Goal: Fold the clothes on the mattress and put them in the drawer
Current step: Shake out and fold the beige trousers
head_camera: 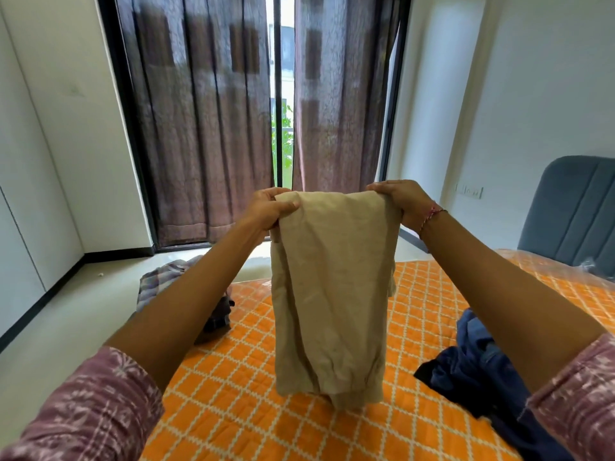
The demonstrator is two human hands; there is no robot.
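Two patterned pink sleeves (83, 410) are seen at the bottom corners, with bare forearms reaching forward from them. Beneath the arms an orange mattress (233, 410) with a white lattice pattern is spread out. A crumpled blue garment (472, 361) is laid on it under the right forearm, and a grey checked garment (159, 281) with something dark beside it is heaped at the mattress's left edge.

Between the arms a beige garment (332, 294) is held up, folded over at its top edge and hanging straight down, its lower end just over the mattress; whether it touches cannot be told. Its top left corner is pinched by the left hand (266, 211), thumb over the front of the cloth and fingers curled behind. Its top right corner is gripped by the right hand (402, 202), fingers closed over the fold. A red thread bracelet (431, 216) is worn on the right wrist.

Farther off, a blue padded headboard (572, 214) is seen at the right, and brown curtains (206, 121) are drawn across a dark-framed glass door (281, 94), with a narrow gap left between them.
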